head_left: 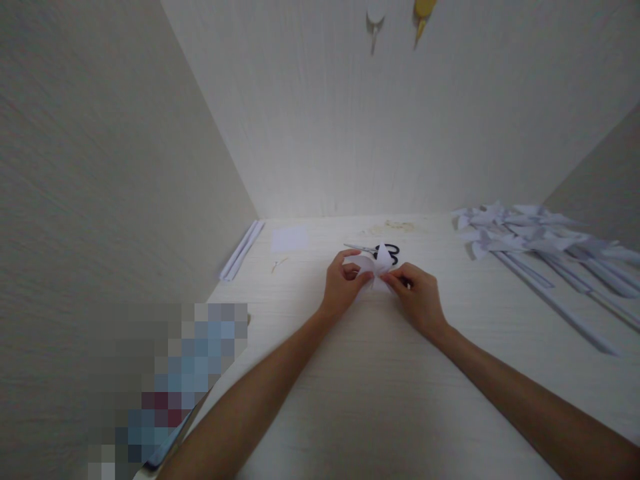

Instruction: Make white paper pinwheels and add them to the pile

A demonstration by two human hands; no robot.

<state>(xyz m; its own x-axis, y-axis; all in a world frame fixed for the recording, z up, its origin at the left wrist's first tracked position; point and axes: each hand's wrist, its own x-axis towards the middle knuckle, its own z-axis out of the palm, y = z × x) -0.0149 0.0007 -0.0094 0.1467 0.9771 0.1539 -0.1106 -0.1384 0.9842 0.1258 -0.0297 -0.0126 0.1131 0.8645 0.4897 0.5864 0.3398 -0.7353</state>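
Between my two hands is a white paper pinwheel (384,259), its folded blades sticking up and out. My left hand (345,280) grips it from the left, thumb and fingers closed on the paper. From the right, my right hand (416,293) pinches it near the centre with thumb and forefinger. Just behind the pinwheel lie scissors (393,249) with black handles, their blades pointing left and partly covered by the paper and my left fingers.
Several white paper pinwheels (540,237) on rolled paper sticks lie at the right. Rolled paper sticks (243,250) rest at the left edge, near a flat paper sheet (290,239) and a small thin piece (279,264). Hooks (375,17) hang on the wall; a pixelated area covers the lower left.
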